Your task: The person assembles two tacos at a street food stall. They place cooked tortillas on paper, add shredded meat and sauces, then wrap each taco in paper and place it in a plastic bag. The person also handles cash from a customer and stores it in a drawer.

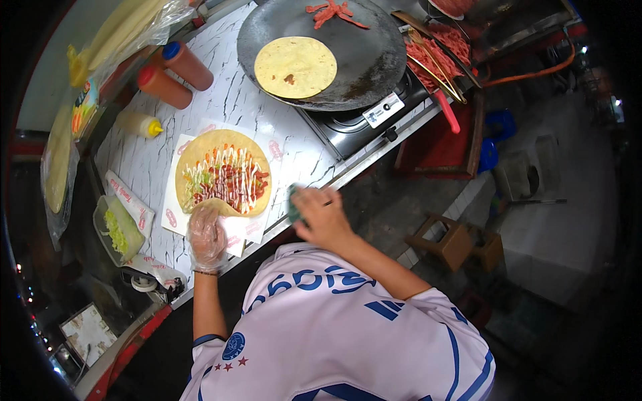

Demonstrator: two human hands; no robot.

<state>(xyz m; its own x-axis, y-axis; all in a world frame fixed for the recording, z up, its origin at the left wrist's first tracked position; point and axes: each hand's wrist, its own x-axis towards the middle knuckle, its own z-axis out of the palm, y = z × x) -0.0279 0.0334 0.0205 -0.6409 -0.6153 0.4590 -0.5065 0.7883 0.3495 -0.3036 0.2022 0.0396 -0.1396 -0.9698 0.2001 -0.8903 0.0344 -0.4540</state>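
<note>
A round tortilla lies on white printed wrapping paper, topped with shredded vegetables, reddish meat, dark red sauce and zigzags of white sauce. My left hand, in a clear plastic glove, has its fingers closed on the tortilla's near edge, which is curled up over the filling. Bare and wearing a ring, my right hand presses a green cloth or sponge at the counter's front edge, right of the paper. The fingers partly cover this green piece, so its exact kind is unclear.
A black griddle on a gas stove holds a plain tortilla and meat strips. Sauce bottles stand back left; a tub of shredded lettuce sits at left. Tongs lie over raw meat at right.
</note>
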